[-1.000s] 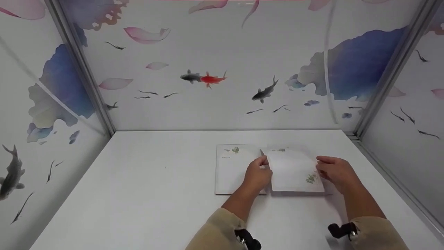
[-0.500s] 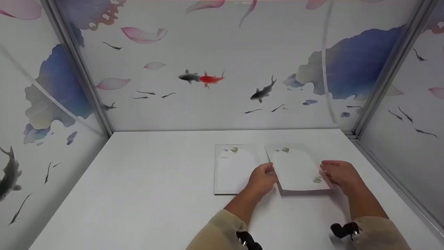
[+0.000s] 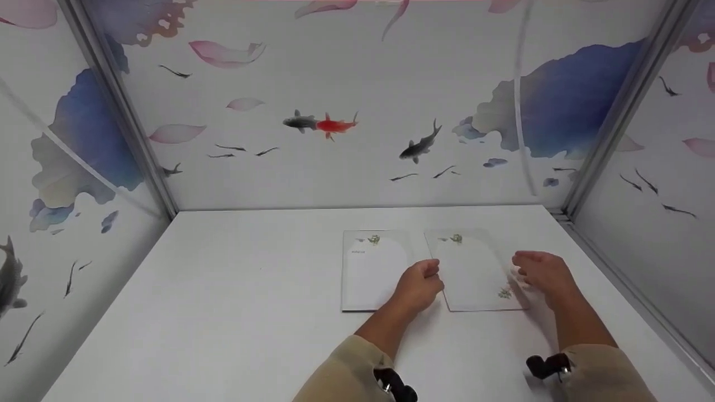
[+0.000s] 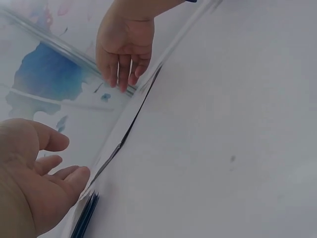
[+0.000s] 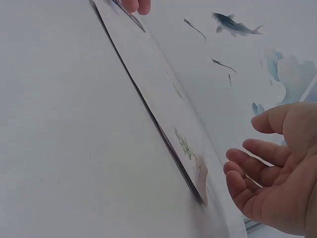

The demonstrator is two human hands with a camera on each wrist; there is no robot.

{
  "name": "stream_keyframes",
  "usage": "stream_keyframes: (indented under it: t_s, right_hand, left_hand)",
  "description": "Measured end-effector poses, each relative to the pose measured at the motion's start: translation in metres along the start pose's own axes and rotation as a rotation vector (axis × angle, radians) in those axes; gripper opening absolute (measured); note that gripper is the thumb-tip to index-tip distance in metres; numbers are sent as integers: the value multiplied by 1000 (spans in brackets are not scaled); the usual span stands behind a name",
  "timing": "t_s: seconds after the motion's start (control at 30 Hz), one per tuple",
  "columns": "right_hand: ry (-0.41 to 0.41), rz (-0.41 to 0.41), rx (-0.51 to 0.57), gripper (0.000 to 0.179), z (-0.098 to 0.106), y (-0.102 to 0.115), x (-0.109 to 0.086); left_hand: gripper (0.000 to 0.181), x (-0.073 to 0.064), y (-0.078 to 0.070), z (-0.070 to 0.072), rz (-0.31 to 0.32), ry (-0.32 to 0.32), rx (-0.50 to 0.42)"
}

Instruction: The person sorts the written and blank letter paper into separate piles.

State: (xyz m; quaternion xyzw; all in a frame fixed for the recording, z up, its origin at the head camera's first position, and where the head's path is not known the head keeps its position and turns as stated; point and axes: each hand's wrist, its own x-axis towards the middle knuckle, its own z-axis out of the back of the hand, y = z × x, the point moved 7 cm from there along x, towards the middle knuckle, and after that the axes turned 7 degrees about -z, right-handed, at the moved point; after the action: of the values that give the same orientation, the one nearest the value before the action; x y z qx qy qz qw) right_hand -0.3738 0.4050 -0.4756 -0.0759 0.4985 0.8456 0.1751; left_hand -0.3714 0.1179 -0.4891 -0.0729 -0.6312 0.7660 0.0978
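Note:
On the table's right side lies a thin white rectangle like a printed card or booklet, with small green floral prints at two corners. It looks flat in the head view. To its left is a similar white rectangle with a dark lower edge, partly covered by my left arm. My left hand hovers between the two, by the right one's left edge, its fingers loosely bent around nothing. Beside the right edge is my right hand; its relaxed fingers stand apart from the card and hold nothing.
A white table carries both rectangles. Behind it stands a white panel printed with fish and petals. Printed side panels and metal frame posts bound the left and right.
The right rectangle, raised between both hands earlier, has shifted slightly right and come down flat on the table. Both hands have let go of its edges.

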Motion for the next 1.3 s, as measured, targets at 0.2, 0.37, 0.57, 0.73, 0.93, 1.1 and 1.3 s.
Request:
stream_keyframes:
  t_s: [0.2, 0.37, 0.57, 0.73, 0.93, 1.1, 1.3]
  right_hand:
    - [90, 53, 35, 76, -14, 19, -5]
    - [181, 83, 108, 73, -31, 39, -12]
    - [236, 102, 176, 68, -54, 63, -19]
    - [260, 122, 212, 63, -81, 85, -20]
    - [317, 151, 231, 57, -118, 107, -21]
    - [336, 169, 236, 54, -145, 123, -24]
    - [340, 191, 205, 54, -168, 135, -30]
  left_hand:
    - [47, 1, -3, 15, -69, 6, -6]
    - [51, 2, -3, 40, -112, -5, -38]
    - [52, -1, 2, 85, -112, -65, -26]
    - [53, -5, 5, 131, -101, -141, 1]
    - [54, -10, 6, 179, -68, -214, 9]
    - [55, -14, 7, 211, -63, -254, 35]
    - [52, -17, 10, 229, -59, -263, 74]
